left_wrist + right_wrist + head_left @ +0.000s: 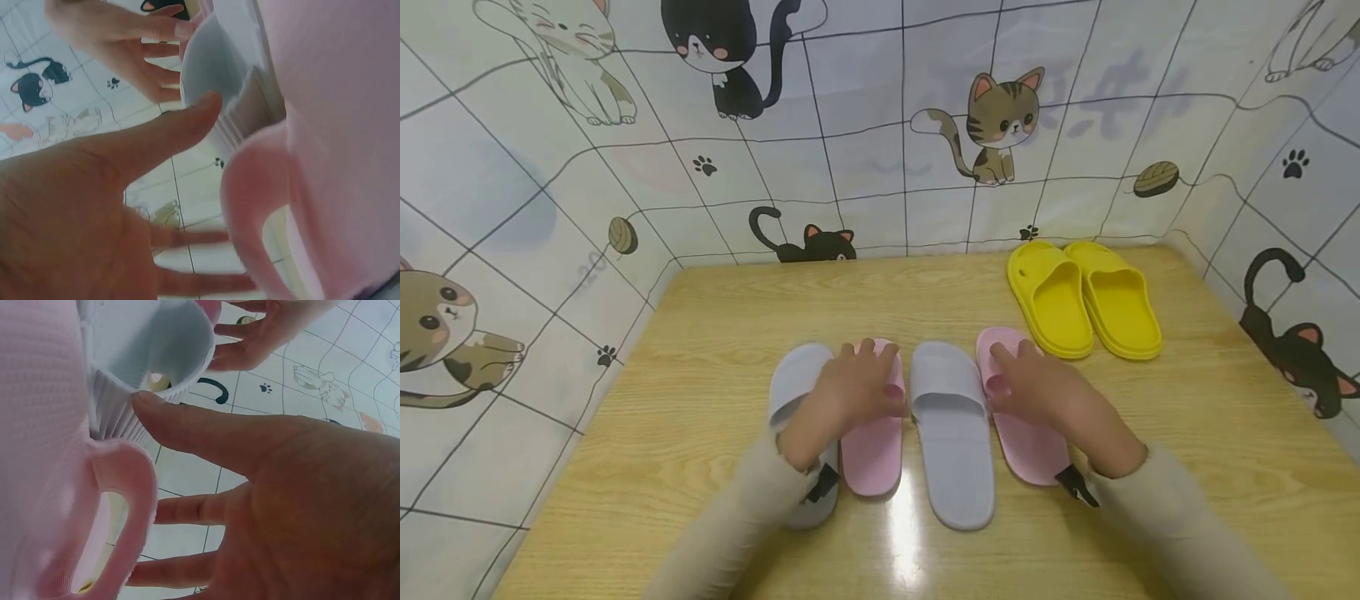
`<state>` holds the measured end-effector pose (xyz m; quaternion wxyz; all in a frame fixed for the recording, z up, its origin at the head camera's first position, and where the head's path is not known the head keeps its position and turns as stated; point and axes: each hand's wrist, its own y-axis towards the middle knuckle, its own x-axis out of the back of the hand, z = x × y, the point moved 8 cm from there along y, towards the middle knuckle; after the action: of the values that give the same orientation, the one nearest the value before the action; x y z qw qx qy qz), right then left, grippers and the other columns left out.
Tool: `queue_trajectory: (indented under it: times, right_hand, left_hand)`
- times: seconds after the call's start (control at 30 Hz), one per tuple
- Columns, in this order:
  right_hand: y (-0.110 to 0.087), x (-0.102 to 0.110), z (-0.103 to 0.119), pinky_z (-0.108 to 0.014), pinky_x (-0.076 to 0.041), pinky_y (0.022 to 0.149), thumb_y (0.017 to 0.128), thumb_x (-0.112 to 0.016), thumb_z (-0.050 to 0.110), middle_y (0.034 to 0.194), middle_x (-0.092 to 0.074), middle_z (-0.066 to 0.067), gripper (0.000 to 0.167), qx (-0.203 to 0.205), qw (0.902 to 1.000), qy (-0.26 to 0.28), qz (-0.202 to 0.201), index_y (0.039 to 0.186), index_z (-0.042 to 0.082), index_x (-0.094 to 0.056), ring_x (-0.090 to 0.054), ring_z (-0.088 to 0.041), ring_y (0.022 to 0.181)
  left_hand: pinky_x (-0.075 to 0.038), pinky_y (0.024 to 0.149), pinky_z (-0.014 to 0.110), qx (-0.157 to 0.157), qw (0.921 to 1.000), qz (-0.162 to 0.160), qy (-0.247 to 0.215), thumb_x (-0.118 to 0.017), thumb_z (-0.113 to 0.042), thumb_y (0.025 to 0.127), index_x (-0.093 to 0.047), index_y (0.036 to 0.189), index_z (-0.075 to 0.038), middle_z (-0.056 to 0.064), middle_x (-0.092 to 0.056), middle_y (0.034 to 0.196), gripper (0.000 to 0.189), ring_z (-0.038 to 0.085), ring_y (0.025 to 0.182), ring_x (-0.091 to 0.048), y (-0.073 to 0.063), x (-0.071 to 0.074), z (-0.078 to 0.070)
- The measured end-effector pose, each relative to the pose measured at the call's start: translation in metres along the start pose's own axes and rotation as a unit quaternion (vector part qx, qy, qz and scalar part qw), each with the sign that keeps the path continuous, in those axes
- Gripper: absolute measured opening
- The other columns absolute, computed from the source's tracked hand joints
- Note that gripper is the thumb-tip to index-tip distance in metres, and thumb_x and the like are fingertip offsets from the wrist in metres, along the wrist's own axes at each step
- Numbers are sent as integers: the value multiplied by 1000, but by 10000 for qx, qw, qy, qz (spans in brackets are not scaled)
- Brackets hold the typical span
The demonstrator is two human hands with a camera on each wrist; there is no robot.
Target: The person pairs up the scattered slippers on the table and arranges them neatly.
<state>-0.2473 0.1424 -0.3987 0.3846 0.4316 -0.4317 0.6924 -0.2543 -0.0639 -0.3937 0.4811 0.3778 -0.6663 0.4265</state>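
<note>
A pink slipper (pixel 872 458) lies under my left hand (pixel 857 383), whose fingers spread over its strap end. Over the strap end of the other pink slipper (pixel 1030 454) is my right hand (pixel 1033 383). Between the two sits a grey slipper (pixel 957 458); a second grey slipper (pixel 799 371) stands leftmost, partly hidden by my left forearm. The left wrist view has my thumb and fingers (pixel 194 281) extended beside the pink strap (pixel 244 187). Similarly extended fingers (pixel 181 509) show beside the pink strap (pixel 134 487) in the right wrist view.
A pair of yellow clogs (pixel 1063 312) stands at the back right of the wooden tabletop (pixel 700 358), close behind the right pink slipper. A wall covering (pixel 865 167) with cats and grid lines borders the table at the back and on both sides.
</note>
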Motion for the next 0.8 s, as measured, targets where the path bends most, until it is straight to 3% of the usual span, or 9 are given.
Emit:
queue_trajectory:
  times: [0.2,0.27,0.33,0.43,0.5,0.57,0.8]
  right_hand:
    - [-2,-7,0,-54,-58,72,95,-68,27,135,-44,-42,67,-94,9993,36,357,148,3,-34,-60,-37,83]
    - [-3,-10,-2,-57,-58,76,89,-77,29,145,-36,-45,84,-141,9986,35,504,153,3,-30,-62,-40,88]
    - [-3,-14,-2,-63,-57,84,80,-85,33,154,-26,-47,104,-214,9977,44,649,159,4,-24,-62,-53,104]
    - [-6,-18,-3,-72,-50,95,69,-94,43,160,-12,-47,130,-299,9963,3,811,165,6,-15,-44,-70,128]
    - [-7,-20,-2,-77,-43,100,65,-95,48,161,-6,-47,139,-325,9957,-31,868,166,7,-10,-27,-75,136]
    - [-7,-20,-1,-78,-43,99,62,-97,49,161,-5,-48,143,-295,9960,-72,840,166,6,-10,-26,-77,135]
    - [-4,-23,0,-78,-45,97,61,-98,41,161,-1,-48,143,-275,9963,-98,806,166,5,-7,-22,-79,135]
  left_hand:
    - [-57,73,44,216,9979,-468,385,-87,-60,73,-52,123,0,20,-60,116,86,38,101,-58,-6,0,-9]
    - [-57,74,43,203,9971,-509,520,-88,-61,71,-54,119,0,19,-61,111,85,37,98,-60,-9,1,-12]
    - [-58,74,43,172,9967,-439,663,-89,-61,70,-56,117,0,19,-61,108,84,36,95,-61,-13,0,-15]
    - [-58,72,41,21,9940,-355,1038,-89,-66,66,-59,116,3,17,-60,99,90,31,88,-60,-19,-2,-22]
    - [-58,71,39,-16,9922,-282,1212,-89,-68,64,-59,119,6,17,-59,99,97,30,87,-59,-21,-4,-25]
    - [-57,72,39,-53,9903,-261,1367,-88,-71,62,-58,124,10,17,-58,99,106,29,86,-58,-22,-5,-27]
    - [-55,78,39,-120,9908,-8,1349,-88,-74,59,-45,142,16,27,-58,124,130,33,99,-57,-23,-12,-28]
